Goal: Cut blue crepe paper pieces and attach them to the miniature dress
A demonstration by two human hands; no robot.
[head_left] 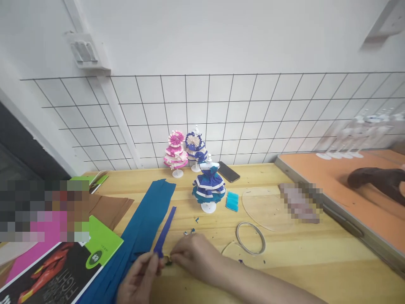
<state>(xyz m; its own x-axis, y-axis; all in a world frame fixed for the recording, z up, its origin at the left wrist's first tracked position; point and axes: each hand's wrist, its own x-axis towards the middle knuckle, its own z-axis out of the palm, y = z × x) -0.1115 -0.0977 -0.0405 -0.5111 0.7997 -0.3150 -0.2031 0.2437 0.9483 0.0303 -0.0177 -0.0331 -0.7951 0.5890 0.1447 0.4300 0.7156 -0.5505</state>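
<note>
My left hand (141,274) is closed in a pinch on the lower end of a narrow purple-blue crepe paper strip (164,232), which points up and away. Close beside it, my right hand (196,255) has its fingers pressed together. A small dark and yellowish thing (167,260) shows between the two hands, too small and blurred to name. Behind the hands, a miniature dress form (209,185) wears a tiered blue, teal and white paper dress. Wide teal crepe paper (155,202) lies left of the strip.
Two more dressed forms, one pink (176,152) and one navy and cream (196,145), stand by the wall grid. A phone (229,172), a turquoise packet (232,201) and a tape roll (251,238) lie rightward. A printed magazine (57,274) covers the left front.
</note>
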